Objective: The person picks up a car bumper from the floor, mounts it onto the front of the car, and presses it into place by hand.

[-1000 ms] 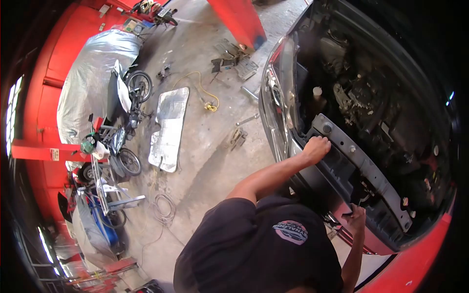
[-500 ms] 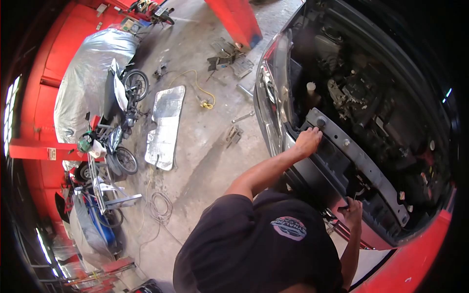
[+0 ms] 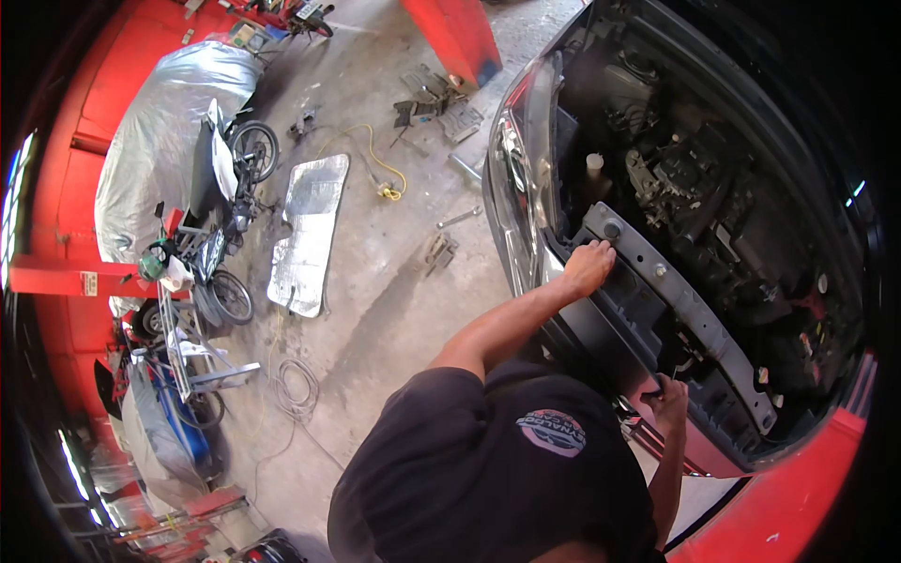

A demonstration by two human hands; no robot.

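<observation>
My left hand (image 3: 589, 268) reaches over the car's front end. Its fingers are curled down at the edge of the grey metal crossbar (image 3: 660, 271), just beside a round black rubber stop (image 3: 612, 228); exactly what the fingertips grip is hidden. Farther along the nose, my right hand (image 3: 668, 403) is closed around the upper edge of the bumper cover (image 3: 715, 457), fingers bent over it. Between the hands lies black plastic trim (image 3: 627, 305) along the crossbar. A headlight (image 3: 518, 155) is set in the car's corner beyond my left hand.
Behind the crossbar is the open engine bay (image 3: 694, 178). On the concrete floor lie a silver sunshade (image 3: 310, 235), a yellow cord (image 3: 389, 190), a wrench (image 3: 459, 218), a coiled hose (image 3: 297, 389) and removed parts (image 3: 436, 108). A red post (image 3: 455, 42), motorcycles (image 3: 230, 174) and a covered vehicle (image 3: 155, 141) stand around.
The view has shifted slightly, so the floor items sit a little further left and up. Both hands keep their places on the car's front end.
</observation>
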